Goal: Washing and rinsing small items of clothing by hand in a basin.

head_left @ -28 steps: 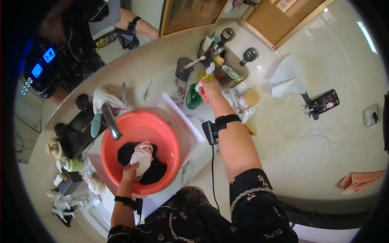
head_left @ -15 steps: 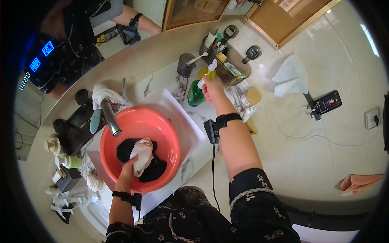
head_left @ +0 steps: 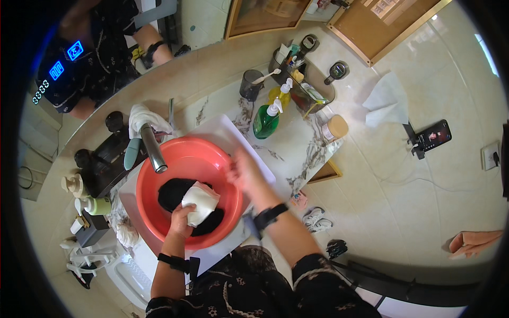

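Note:
My left hand [head_left: 181,220] is closed on a folded white and pink cloth [head_left: 202,203], holding it up inside the coral-red basin [head_left: 183,152]. Beneath it in the basin lies dark, bunched fabric [head_left: 173,193]. My right hand [head_left: 244,172] hangs over the basin's right rim, smeared by motion, so its fingers are unclear. Beyond it on the counter stands a green pump bottle [head_left: 265,126] with a white pump head, apart from the hand. A yellow pump bottle [head_left: 281,96] is just behind that one.
The basin rests in a white sink [head_left: 263,172] under a metal faucet [head_left: 152,149] draped with a white cloth [head_left: 146,117]. A dark cup [head_left: 249,87], an organizer [head_left: 321,103] and a lidded jar [head_left: 335,128] stand on the marble counter. A phone [head_left: 435,136] is mounted at the right.
My right hand has left the green bottle's pump and come back left and nearer, to the basin. The cloth in my left hand now shows a flatter, broader white face.

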